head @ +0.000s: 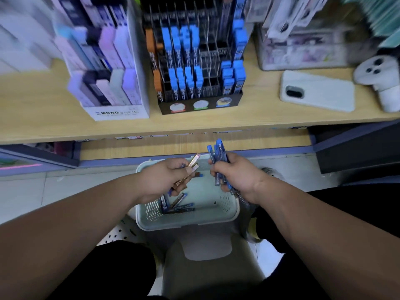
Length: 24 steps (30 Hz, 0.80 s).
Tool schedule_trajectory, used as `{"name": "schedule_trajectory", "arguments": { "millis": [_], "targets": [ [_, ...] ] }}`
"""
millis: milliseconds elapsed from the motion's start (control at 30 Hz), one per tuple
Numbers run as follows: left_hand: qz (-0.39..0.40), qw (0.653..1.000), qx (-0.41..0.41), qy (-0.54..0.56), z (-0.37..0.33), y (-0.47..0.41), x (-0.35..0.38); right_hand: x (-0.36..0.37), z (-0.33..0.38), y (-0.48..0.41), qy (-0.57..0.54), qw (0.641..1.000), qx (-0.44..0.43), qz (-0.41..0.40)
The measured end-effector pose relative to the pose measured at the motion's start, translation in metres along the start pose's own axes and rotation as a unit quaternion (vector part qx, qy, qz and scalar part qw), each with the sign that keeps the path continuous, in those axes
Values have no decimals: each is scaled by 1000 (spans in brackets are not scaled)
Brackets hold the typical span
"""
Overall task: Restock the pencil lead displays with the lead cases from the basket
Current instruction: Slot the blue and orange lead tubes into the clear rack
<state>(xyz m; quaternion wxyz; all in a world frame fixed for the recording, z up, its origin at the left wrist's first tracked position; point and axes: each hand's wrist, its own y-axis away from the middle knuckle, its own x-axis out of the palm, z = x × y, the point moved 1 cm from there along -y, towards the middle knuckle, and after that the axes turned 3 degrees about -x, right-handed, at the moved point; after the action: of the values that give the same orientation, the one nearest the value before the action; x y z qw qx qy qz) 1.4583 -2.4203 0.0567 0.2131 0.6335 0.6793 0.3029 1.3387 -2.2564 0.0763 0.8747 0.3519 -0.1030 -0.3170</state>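
A pale green basket sits low in front of me with several blue lead cases lying in it. Over the basket, my left hand grips a few brown lead cases. Just to the right, my right hand holds a bunch of blue lead cases fanned upward. On the wooden shelf above stands the black lead display. Its slots hold blue cases, some orange ones sit at its left edge, and several middle slots are bare.
A white Mono graph display box stands left of the lead display. A white phone and a white gadget lie on the shelf at right. Clear boxes of packaged goods stand behind. A grey stool sits under the basket.
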Motion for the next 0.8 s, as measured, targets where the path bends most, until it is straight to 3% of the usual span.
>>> {"name": "schedule_trajectory", "arguments": {
  "millis": [167,400,567,800],
  "targets": [
    [-31,995,36,87,-49,53,18,1,50,32,-71,997,-40,2],
    [-122,959,154,204,-100,93,45,-4,111,71,-172,974,-126,81],
    [-166,942,195,217,-123,102,63,-6,139,82,-145,967,-173,115],
    [-218,946,175,165,-142,95,50,-7,151,70,-165,969,-168,72]
  ]
}}
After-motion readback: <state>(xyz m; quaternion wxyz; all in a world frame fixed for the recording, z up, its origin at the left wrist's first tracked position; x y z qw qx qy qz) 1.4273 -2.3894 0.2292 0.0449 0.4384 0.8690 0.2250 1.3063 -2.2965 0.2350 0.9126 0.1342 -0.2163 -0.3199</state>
